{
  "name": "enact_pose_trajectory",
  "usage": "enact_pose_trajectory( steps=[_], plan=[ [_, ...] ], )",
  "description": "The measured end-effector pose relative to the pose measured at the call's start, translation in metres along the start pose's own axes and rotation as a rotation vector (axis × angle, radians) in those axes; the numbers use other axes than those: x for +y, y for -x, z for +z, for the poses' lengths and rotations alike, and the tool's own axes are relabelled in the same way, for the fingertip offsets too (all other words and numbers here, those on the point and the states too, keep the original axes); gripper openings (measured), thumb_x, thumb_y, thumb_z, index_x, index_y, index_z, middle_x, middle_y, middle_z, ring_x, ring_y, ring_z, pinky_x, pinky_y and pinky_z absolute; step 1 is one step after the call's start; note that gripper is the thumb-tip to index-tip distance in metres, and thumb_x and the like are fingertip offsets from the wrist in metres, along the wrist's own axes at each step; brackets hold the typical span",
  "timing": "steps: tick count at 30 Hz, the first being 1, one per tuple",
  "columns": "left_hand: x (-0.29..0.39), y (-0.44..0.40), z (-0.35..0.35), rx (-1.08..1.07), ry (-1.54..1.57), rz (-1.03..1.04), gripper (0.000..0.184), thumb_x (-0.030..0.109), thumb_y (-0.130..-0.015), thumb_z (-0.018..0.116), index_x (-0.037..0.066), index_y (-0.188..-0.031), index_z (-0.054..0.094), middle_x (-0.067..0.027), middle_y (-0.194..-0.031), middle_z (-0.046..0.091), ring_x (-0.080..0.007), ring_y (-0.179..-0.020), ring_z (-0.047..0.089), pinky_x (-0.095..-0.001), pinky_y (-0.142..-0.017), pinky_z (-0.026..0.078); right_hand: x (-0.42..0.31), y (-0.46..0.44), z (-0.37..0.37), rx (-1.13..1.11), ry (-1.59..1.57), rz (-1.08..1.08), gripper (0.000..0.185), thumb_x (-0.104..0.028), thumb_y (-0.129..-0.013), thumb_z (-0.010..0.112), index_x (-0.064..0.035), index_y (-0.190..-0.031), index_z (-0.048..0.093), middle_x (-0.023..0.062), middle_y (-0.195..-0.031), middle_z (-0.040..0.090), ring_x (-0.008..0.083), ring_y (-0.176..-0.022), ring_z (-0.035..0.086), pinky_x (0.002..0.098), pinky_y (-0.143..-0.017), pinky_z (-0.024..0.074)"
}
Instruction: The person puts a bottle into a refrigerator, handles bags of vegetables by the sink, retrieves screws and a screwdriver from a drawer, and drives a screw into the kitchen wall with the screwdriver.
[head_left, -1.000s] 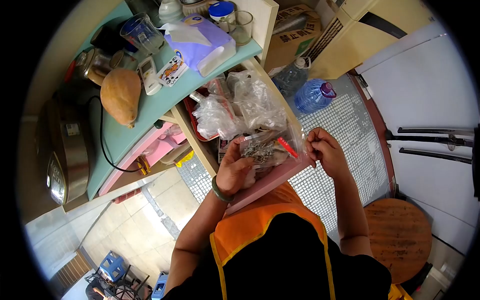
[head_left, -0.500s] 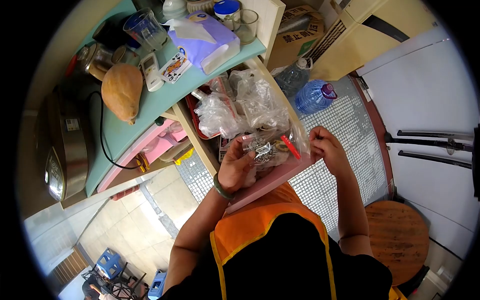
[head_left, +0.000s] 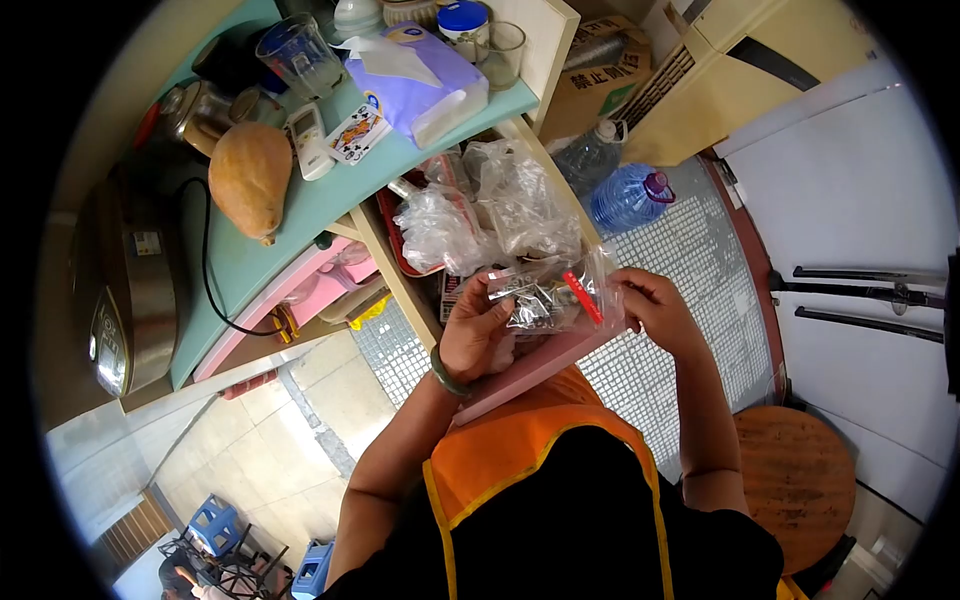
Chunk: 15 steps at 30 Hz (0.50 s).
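Observation:
A clear plastic bag is held over the front of the open drawer. Small shiny pieces, too small to name, and a red strip show in or on it. My left hand, with a green bangle on the wrist, is closed on the bag's left side. At the bag's right edge, my right hand has its fingers bent and pinched on the plastic. Behind the bag, crumpled clear plastic bags and a red tray lie in the drawer.
On the green counter stand a squash, a white remote, playing cards, a tissue pack and glass mugs. A water jug stands on the floor right of the drawer. A round wooden stool is at the right.
My right hand has moved slightly left onto the bag's right edge. The bag appears a little more stretched between both hands. My left hand has stayed nearly in place.

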<state>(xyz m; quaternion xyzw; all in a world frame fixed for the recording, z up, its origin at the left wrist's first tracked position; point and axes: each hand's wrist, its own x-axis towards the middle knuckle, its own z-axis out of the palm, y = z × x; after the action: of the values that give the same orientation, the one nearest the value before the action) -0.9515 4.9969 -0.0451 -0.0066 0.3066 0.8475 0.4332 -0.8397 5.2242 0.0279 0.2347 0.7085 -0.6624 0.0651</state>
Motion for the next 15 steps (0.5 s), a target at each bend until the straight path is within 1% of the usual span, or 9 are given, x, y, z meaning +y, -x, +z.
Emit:
enact_pose_trajectory(
  steps=[4,6,7,10,13,15],
  plan=[
    [0.001,0.0,0.0,-0.037,0.023,0.006,0.03,-0.008,-0.087,0.05,0.008,-0.112,0.051,-0.0035,-0.109,0.058,-0.015,-0.1,0.056,-0.031,-0.089,0.045,0.004,-0.003,-0.002,-0.006,-0.249,0.085,0.023,-0.018,-0.092,0.048,0.0016,-0.099,0.059,-0.0015,-0.06,0.047,0.0058,-0.048,0.041,0.0213,-0.044,0.0338],
    [0.0,-0.001,-0.002,-0.067,0.032,0.011,0.032,-0.007,-0.085,0.053,0.008,-0.113,0.051,-0.0039,-0.11,0.058,-0.0157,-0.102,0.055,-0.0319,-0.091,0.044,-0.002,-0.003,0.002,-0.013,-0.145,0.093,0.026,-0.021,-0.093,0.048,0.0016,-0.1,0.058,-0.002,-0.06,0.046,0.0059,-0.048,0.041,0.021,-0.043,0.034],
    [-0.001,0.0,-0.004,-0.049,0.028,0.009,0.032,-0.007,-0.085,0.053,0.008,-0.113,0.052,-0.0039,-0.11,0.058,-0.0156,-0.102,0.055,-0.0316,-0.091,0.044,-0.005,-0.003,0.004,-0.015,-0.093,0.096,0.027,-0.023,-0.094,0.048,0.0016,-0.1,0.058,-0.0022,-0.06,0.046,0.0059,-0.048,0.041,0.0208,-0.043,0.0341],
    [0.0,-0.001,-0.002,-0.019,0.033,0.013,0.03,-0.006,-0.086,0.053,0.008,-0.112,0.052,-0.004,-0.109,0.059,-0.0151,-0.1,0.056,-0.0307,-0.088,0.045,-0.004,-0.004,0.005,-0.017,-0.163,0.12,0.027,-0.025,-0.094,0.048,0.0004,-0.097,0.058,-0.0025,-0.062,0.046,0.0054,-0.05,0.042,0.0198,-0.044,0.0333],
    [0.002,-0.001,0.003,-0.039,0.06,0.014,0.027,-0.005,-0.087,0.053,0.007,-0.111,0.053,-0.0046,-0.105,0.061,-0.0144,-0.096,0.058,-0.0298,-0.085,0.048,-0.008,-0.005,0.016,0.08,-0.435,0.177,0.025,-0.024,-0.093,0.049,-0.0015,-0.092,0.058,-0.0041,-0.063,0.043,0.005,-0.051,0.038,0.0191,-0.044,0.0304],
    [0.001,-0.002,0.0,-0.069,0.06,0.023,0.028,-0.005,-0.087,0.053,0.006,-0.112,0.053,-0.0055,-0.104,0.062,-0.0149,-0.095,0.059,-0.03,-0.085,0.048,-0.001,-0.01,0.014,0.069,-0.542,0.185,0.022,-0.024,-0.093,0.048,-0.0041,-0.086,0.055,-0.0051,-0.062,0.039,0.0049,-0.05,0.035,0.0207,-0.044,0.0287]
  ],
)
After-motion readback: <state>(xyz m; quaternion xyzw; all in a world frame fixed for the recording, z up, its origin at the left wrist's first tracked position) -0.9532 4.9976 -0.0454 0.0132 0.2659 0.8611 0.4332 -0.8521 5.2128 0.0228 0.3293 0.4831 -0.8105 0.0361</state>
